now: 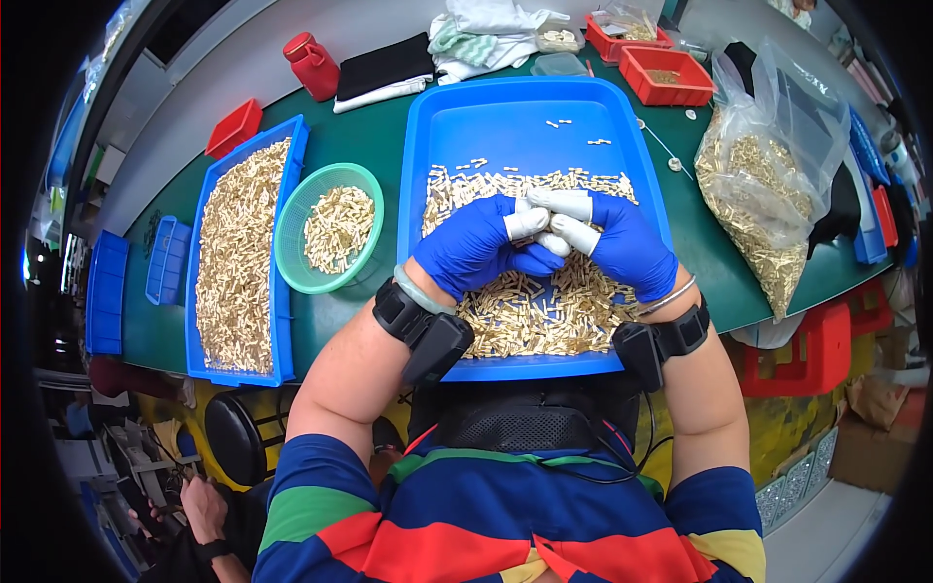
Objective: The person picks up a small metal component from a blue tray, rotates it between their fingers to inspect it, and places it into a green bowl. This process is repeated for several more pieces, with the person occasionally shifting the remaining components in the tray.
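Note:
Both of my hands wear blue gloves with white covers on some fingertips. They meet above a large blue tray [520, 95] that holds many small brass-coloured metal pieces [505, 325]. The fingers of my left hand [471, 245] are curled and pinched against those of my right hand [627, 243], whose fingers are also closed. Anything between the fingertips is hidden by the gloves. Heaped pieces lie below and around my hands, while a few loose ones are scattered toward the tray's far end.
Left of the tray stand a green basket [284, 238] and a long blue tray [285, 321], both holding similar pieces. A plastic bag of pieces [753, 185] sits at right. Behind are red bins [671, 94], folded black cloth [384, 70] and a red flask [313, 70]. Another person's hand [204, 510] shows lower left.

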